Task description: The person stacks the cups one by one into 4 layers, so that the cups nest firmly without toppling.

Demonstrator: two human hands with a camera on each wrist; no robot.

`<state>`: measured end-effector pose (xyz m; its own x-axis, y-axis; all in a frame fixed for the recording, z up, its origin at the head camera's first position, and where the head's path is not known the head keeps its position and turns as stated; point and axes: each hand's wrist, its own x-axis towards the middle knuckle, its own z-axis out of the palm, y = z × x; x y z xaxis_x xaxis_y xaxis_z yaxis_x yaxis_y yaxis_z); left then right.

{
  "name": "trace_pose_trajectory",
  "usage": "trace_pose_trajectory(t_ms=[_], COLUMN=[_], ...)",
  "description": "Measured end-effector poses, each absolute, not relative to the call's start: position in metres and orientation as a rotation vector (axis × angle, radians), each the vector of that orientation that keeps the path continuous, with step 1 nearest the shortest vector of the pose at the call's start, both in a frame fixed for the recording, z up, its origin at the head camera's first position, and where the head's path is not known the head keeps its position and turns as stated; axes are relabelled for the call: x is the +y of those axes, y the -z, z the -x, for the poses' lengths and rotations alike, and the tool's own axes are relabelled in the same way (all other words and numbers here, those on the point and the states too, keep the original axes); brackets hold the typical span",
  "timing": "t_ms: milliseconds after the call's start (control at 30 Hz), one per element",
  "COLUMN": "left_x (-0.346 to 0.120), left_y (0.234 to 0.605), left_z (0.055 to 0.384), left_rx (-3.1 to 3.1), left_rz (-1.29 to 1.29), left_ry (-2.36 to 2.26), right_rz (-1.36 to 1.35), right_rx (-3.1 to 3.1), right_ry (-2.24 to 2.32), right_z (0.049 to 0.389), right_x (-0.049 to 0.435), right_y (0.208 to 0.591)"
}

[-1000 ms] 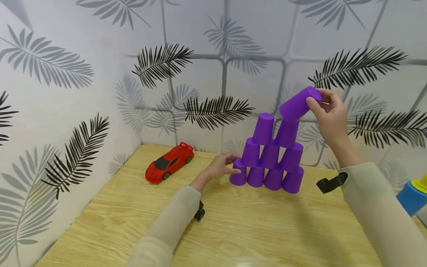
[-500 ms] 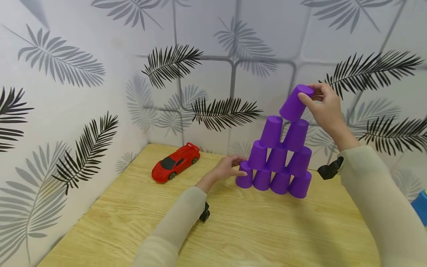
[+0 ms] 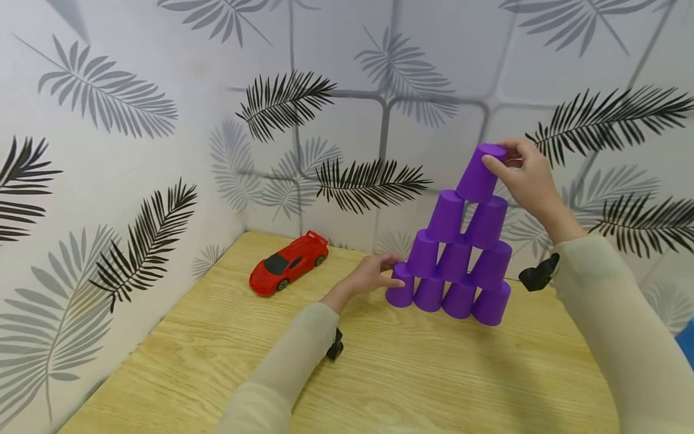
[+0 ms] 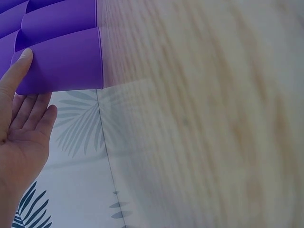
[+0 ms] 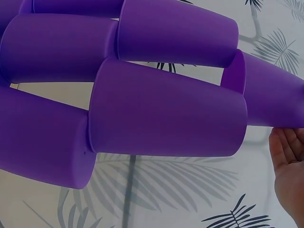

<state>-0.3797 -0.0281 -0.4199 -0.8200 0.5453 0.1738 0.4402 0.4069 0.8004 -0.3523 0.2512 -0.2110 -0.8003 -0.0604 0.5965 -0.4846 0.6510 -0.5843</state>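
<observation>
Upside-down purple cups stand in a stepped wall: several in the bottom row, three above (image 3: 454, 259), then two (image 3: 446, 216). My right hand (image 3: 527, 176) holds the top cup (image 3: 477, 176) near its narrow closed end, thumb in front and fingers behind. That cup's open rim is right at the bases of the two cups below, slightly tilted; the right wrist view shows its rim (image 5: 241, 76) overlapping one base. Low at the left, my left hand (image 3: 373, 274) holds the bottom-row end cup (image 4: 66, 64) between thumb and fingers, its fingertips hidden behind the cup.
A red toy car (image 3: 289, 263) sits on the wooden table (image 3: 379, 374) to the left, near the back wall. Leaf-patterned wall covering (image 3: 347, 120) rises close behind the cups. Part of a blue object (image 3: 686, 343) shows at the right edge.
My right hand has turned the top cup from strongly tilted to nearly upright and brought it down onto the two-cup row. My left hand stays at the bottom end cup. The view has shifted slightly.
</observation>
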Motion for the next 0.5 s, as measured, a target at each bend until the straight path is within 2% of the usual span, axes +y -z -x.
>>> trace_pose_trajectory(t_ms=[500], left_x=[-0.0280], left_y=[0.4159], left_z=[0.3789], left_rx=[2.509], left_rz=[-0.865], left_ry=[-1.394], right_rz=[-0.409], right_rx=[-2.379], right_ry=[-1.039], right_z=[0.3540], right_x=[0.2482], right_y=[0.2115])
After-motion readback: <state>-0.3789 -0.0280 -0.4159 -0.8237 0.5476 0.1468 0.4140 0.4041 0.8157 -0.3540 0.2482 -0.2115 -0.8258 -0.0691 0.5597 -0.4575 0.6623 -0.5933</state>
